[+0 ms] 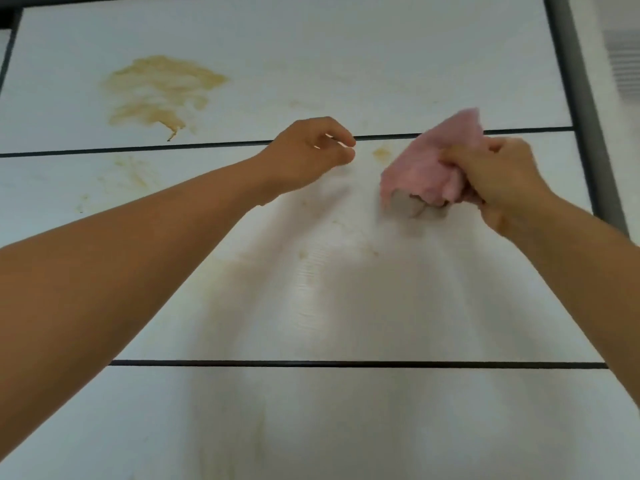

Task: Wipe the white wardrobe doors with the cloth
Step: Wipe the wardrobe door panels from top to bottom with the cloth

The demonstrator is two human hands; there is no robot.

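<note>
Pink cloth (pixel 429 161) blurred, perhaps touching door (pixel 277 289).

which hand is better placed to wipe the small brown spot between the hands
Right. The right hand grips the pink cloth, which sits just beside the small brown spot on the white door. The left hand is also near but holds nothing.
</note>
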